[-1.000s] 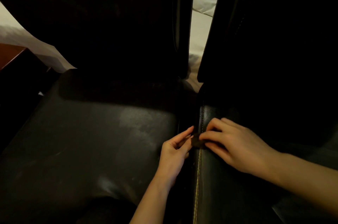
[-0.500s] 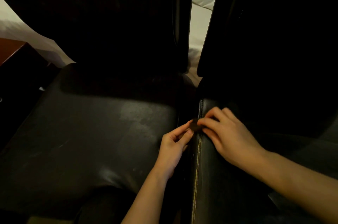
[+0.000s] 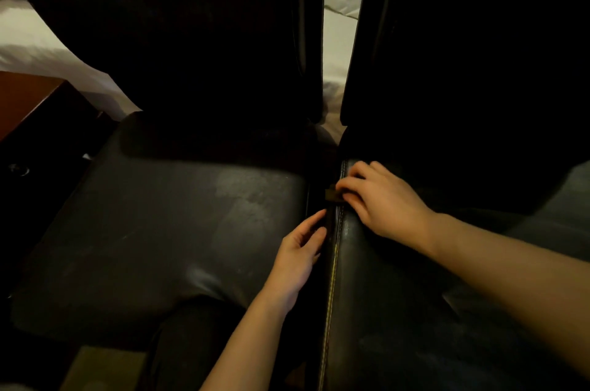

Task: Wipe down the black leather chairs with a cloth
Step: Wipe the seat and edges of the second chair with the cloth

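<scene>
Two black leather chairs stand side by side. The left chair's seat [image 3: 153, 224] has a pale scuffed patch; the right chair's seat [image 3: 399, 310] has a yellow-stitched edge seam. My right hand [image 3: 380, 199] rests on the right seat's inner edge and pinches a small dark cloth [image 3: 332, 195] at the seam. My left hand [image 3: 300, 253] lies at the gap between the seats, below the cloth, fingers loosely apart against the right chair's side, holding nothing that I can see.
Both tall backrests [image 3: 207, 39] are nearly black in shadow. White bedding [image 3: 340, 17] shows through the gap between them and at the left [image 3: 41, 49]. A reddish wooden piece of furniture [image 3: 28, 96] stands at the left edge.
My right hand has slid the cloth farther back along the seam. My left hand has let go of the cloth and now sits apart, lower in the gap.
</scene>
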`<state>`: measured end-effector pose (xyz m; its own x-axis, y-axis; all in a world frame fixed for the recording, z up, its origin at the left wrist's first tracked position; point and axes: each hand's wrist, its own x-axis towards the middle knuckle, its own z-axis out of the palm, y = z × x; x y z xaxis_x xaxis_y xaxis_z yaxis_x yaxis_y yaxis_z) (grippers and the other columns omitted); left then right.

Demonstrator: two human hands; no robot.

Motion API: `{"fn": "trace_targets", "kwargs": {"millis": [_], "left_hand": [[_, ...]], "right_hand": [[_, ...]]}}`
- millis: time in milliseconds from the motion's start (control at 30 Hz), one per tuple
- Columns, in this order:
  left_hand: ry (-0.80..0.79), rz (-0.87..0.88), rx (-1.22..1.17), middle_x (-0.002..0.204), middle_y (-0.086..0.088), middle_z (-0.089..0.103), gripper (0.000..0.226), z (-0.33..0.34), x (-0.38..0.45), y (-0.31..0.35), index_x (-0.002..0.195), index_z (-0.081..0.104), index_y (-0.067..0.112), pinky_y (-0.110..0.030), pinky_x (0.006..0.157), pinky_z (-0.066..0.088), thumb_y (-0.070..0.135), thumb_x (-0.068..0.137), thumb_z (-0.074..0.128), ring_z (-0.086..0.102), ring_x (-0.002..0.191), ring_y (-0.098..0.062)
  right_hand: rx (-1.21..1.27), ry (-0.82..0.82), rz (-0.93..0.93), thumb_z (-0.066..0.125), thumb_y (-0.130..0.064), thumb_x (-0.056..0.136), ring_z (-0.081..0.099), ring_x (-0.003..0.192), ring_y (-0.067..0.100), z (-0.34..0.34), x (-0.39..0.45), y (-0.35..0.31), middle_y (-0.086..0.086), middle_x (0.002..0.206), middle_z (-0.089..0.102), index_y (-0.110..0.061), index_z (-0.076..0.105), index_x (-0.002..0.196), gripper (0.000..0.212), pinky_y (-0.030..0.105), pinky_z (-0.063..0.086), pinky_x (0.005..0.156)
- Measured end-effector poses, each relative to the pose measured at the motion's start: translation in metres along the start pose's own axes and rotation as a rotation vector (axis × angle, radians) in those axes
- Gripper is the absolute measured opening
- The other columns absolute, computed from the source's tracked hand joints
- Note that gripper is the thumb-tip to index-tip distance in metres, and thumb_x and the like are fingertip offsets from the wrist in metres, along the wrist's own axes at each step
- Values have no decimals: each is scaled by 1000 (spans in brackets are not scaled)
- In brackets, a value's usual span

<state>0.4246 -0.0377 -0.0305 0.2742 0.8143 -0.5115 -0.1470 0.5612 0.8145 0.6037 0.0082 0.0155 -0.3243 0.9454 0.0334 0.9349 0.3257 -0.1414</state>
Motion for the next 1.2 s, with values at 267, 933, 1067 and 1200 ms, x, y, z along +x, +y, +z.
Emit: {"fn": "trace_targets", "kwargs": {"millis": [267, 933, 1067, 1200], "left_hand": [[20, -60, -16, 112, 1, 76, 30, -5, -16, -2, 129, 65, 30, -20, 74, 56, 19, 102, 55, 72, 103, -13], [-22, -93, -78, 89, -3, 75, 30, -16, 0, -8, 123, 69, 21, -25, 71, 54, 9, 101, 53, 67, 66, -7], [24, -130, -100, 84, -2, 74, 38, -17, 1, -9, 116, 74, 17, -24, 63, 54, 9, 100, 41, 67, 68, -10], [34, -137, -133, 90, -7, 76, 42, -18, 0, -7, 111, 75, 16, -30, 68, 55, 10, 101, 35, 70, 76, -17]], "right_hand": [[47, -24, 13, 48, -32, 98, 39, 111, 10, -3, -32, -33, -7, 121, 42, -30, 53, 132, 34, 24, 44, 90], [20, -6, 25, 47, -34, 98, 44, 109, 13, -5, -23, -33, -4, 117, 46, -28, 56, 130, 34, 27, 46, 90], [-60, -113, -244, 63, -28, 84, 46, 108, 20, -5, -49, -59, 1, 117, 47, -27, 62, 116, 32, 31, 45, 87], [-40, -236, -382, 60, -29, 88, 37, 118, 16, -11, -49, -60, -3, 130, 40, -32, 52, 133, 46, 30, 37, 97]]}}
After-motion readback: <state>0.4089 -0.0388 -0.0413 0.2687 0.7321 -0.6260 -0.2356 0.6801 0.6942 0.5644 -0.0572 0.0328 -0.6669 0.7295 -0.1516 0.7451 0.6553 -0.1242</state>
